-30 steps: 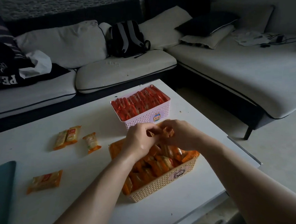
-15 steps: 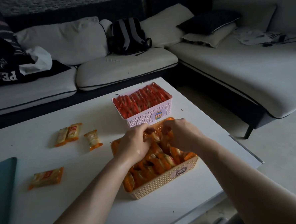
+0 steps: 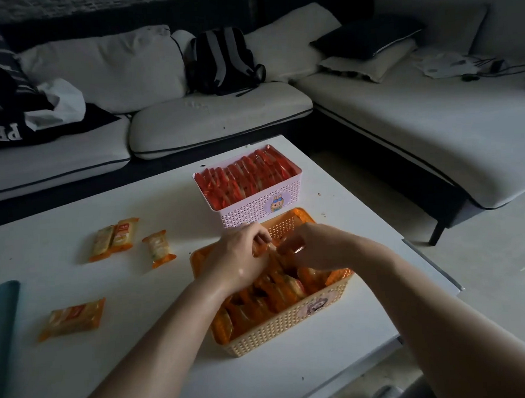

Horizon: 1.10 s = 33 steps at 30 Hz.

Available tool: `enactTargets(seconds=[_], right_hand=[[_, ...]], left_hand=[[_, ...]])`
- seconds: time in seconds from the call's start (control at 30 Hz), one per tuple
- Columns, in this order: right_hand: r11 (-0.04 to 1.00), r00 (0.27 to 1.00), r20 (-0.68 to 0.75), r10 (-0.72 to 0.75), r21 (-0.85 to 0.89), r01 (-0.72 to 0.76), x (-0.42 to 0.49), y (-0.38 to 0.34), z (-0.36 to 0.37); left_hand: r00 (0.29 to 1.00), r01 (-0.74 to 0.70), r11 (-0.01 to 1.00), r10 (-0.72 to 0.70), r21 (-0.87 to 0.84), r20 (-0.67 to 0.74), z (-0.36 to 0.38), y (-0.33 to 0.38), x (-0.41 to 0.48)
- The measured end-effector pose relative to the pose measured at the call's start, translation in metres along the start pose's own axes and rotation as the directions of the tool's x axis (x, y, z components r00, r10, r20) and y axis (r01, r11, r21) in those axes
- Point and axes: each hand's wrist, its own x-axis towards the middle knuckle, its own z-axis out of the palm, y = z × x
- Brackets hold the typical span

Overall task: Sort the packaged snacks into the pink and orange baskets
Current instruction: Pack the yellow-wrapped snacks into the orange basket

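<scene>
Both hands work over the far end of the orange basket (image 3: 289, 329), which sits on the white desk (image 3: 81, 379) just in front of the pink basket (image 3: 255, 208). The left hand (image 3: 237, 258) has its fingers (image 3: 261, 236) curled tight, thumb and fingertips pinching one end of an orange packet (image 3: 262, 249). The right hand (image 3: 316, 247) comes in from the other side – its fingers (image 3: 292, 247) are bent inward onto the same packet, though the blur there hides just how they grip it. The packet is held low, right above the other orange packets (image 3: 276, 293) that stand packed in rows inside the orange basket. The pink basket is filled with a tidy row of red packets (image 3: 247, 178).

Four loose packets lie on the desk to the left: a pair side by side (image 3: 113, 238), a single one (image 3: 159, 248) near them, and another (image 3: 73, 318) closer to the person.

A second ago the two hands were pressed knuckle to knuckle above the basket's far rim; now they sit a little apart and lower – the basket's far inner wall shows behind them. The loose packets and both baskets have not moved.
</scene>
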Motion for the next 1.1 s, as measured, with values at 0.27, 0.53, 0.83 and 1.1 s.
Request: enactTargets(seconds=[0.27,0.53,0.83,1.1], right_hand=[[0.988,0.79,-0.594,0.152,0.075,-0.134,0.01,0.019,-0.001],[0.949,0.79,-0.603,0.113,-0.171,-0.266,0.023,0.013,0.013],[0.963,0.75,-0.607,0.26,0.111,-0.244,0.025,0.02,0.002],[0.974,0.79,-0.576,0.209,0.191,-0.118,0.027,0.019,-0.005]], left_hand=[[0.997,0.069,0.993,-0.065,0.1,-0.04,0.009,0.013,0.012],[0.996,0.076,0.993,-0.079,0.087,0.036,0.004,0.006,0.026],[0.973,0.103,0.882,-0.185,0.459,0.137,0.024,0.029,0.062],[0.981,0.132,0.984,-0.112,-0.12,0.161,-0.023,0.02,0.04]])
